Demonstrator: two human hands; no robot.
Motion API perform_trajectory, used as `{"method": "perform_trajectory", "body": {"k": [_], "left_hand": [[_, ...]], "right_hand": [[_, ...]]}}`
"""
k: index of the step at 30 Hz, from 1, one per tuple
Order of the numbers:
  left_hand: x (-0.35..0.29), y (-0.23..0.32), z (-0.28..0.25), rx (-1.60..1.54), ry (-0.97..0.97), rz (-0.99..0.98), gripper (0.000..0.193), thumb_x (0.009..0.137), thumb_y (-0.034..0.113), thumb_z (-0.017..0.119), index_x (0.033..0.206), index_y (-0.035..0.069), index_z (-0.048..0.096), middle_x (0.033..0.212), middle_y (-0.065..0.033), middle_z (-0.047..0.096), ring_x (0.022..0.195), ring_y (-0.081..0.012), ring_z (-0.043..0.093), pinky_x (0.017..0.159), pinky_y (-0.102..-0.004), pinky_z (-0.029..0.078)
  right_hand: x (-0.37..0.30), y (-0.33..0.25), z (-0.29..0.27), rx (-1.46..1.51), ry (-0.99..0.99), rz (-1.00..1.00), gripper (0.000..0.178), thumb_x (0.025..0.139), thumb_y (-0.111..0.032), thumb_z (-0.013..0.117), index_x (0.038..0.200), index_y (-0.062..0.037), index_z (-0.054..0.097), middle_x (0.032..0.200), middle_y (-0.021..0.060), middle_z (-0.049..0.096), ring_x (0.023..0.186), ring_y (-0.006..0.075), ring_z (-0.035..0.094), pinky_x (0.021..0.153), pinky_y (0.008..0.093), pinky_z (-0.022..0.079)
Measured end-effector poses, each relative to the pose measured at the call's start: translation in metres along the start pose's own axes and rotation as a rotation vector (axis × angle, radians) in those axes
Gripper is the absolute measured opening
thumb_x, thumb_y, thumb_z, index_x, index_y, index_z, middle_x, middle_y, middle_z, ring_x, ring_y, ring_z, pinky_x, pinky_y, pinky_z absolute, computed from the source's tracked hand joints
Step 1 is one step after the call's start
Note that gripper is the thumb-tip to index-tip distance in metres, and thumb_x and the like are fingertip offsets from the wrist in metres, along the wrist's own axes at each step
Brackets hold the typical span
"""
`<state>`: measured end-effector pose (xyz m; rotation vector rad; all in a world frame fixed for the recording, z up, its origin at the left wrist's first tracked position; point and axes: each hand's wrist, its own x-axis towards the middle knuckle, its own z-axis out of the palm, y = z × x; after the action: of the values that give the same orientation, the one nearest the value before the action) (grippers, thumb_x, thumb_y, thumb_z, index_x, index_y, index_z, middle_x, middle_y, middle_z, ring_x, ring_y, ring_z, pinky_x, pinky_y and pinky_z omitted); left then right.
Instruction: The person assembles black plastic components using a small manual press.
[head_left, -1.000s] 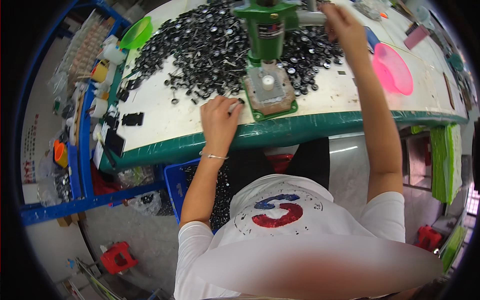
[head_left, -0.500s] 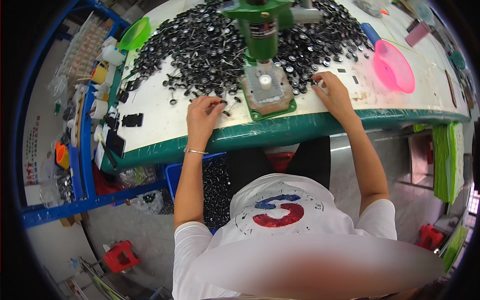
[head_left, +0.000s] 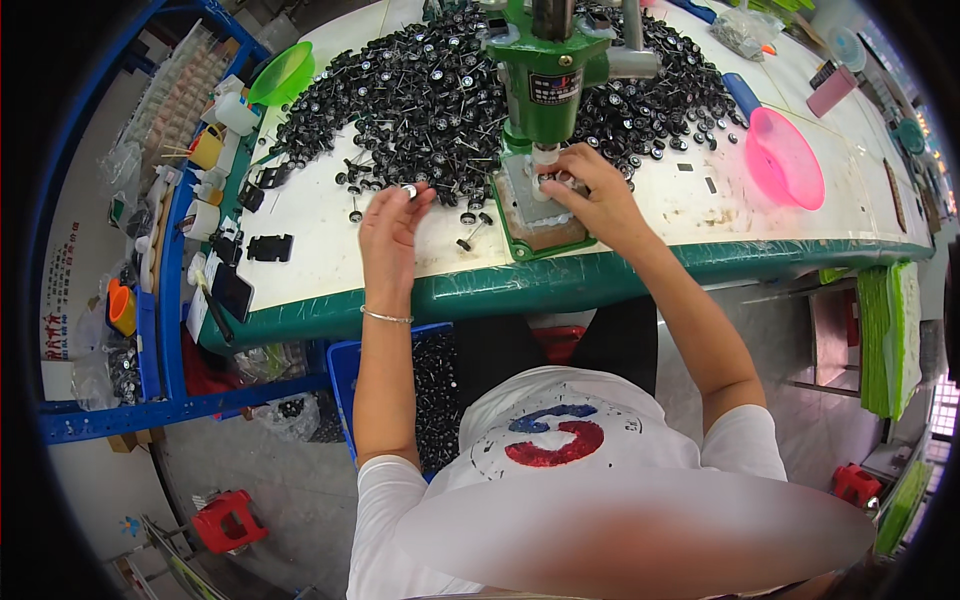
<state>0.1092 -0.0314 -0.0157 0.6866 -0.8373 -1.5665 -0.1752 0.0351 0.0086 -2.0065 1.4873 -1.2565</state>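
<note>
A green bench press stands at the middle of the table, its plunger above a small white holder on the base plate. My right hand reaches in from the right, fingers closed at the holder on a small round dark part, which they partly hide. Left of the press, my left hand pinches a round black cap with a silver face just over the tabletop. Beside it, a black cap with a metal stem lies loose. Behind both hands spreads a big pile of such stemmed caps.
A pink bowl sits at the right and a green bowl at the back left. The table's padded green edge runs before me. Below is a blue bin of small dark parts. Bottles and cups line a rack at the left.
My right hand has moved left from the pile's edge to the holder under the press. My left hand has turned and shifted slightly left, lifting the cap with its silver face up.
</note>
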Motion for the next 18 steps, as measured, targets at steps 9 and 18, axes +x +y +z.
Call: {"method": "perform_trajectory", "body": {"k": [9, 18], "left_hand": [[-0.006, -0.017, 0.072, 0.237, -0.065, -0.106, 0.021, 0.085, 0.001, 0.073, 0.106, -0.002, 0.071, 0.098, -0.0064, 0.072, 0.086, -0.0104, 0.067, 0.072, -0.0221, 0.052], [-0.003, -0.044, 0.101, 0.611, -0.233, 0.189, 0.016, 0.080, 0.005, 0.076, 0.095, -0.001, 0.075, 0.087, -0.0013, 0.065, 0.084, -0.0087, 0.057, 0.076, -0.0236, 0.046]], "right_hand": [[-0.003, 0.009, 0.007, 0.169, -0.044, 0.078, 0.026, 0.092, -0.019, 0.068, 0.113, -0.0050, 0.070, 0.105, 0.0052, 0.057, 0.091, 0.0149, 0.061, 0.082, 0.0285, 0.049], [-0.003, 0.009, -0.005, 0.150, 0.033, 0.070, 0.042, 0.087, -0.028, 0.072, 0.121, -0.0042, 0.063, 0.103, 0.0082, 0.059, 0.091, 0.0208, 0.060, 0.080, 0.0326, 0.049]]}}
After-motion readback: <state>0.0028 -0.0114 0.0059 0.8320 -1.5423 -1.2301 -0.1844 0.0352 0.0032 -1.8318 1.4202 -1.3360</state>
